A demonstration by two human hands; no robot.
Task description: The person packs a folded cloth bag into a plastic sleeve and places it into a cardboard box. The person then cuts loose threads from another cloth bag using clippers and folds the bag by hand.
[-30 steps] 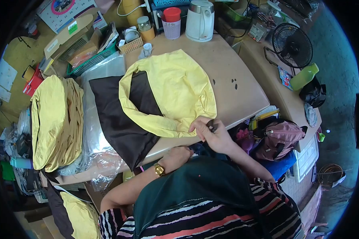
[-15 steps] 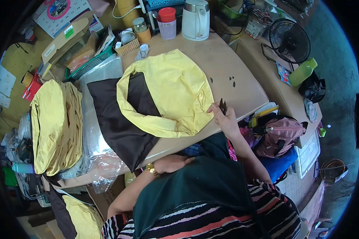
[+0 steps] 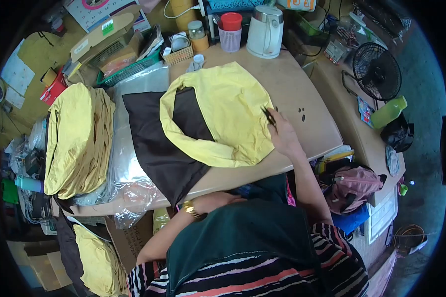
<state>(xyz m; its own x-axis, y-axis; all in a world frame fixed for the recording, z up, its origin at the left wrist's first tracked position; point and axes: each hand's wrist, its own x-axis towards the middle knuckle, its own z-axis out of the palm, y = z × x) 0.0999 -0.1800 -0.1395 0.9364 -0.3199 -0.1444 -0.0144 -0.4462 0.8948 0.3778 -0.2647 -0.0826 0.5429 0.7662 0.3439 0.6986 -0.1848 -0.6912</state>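
A yellow and dark brown fabric bag lies on the table, its wide yellow strap looping over the brown part. My right hand is closed around small dark thread snips, whose tips point up and left over the bag's right edge. Low at the table's front edge, my left hand lies against the dark green apron, wearing a gold watch. Its fingers look stretched out, though the apron partly hides them.
A stack of yellow pieces stands at the left beside clear plastic sheets. Behind are a green basket, a lilac cup and a white kettle. A black fan stands at right.
My right hand has moved up and off the bag's lower right edge, with the snips now over the yellow fabric. The view has shifted slightly; my left hand stays by the apron.
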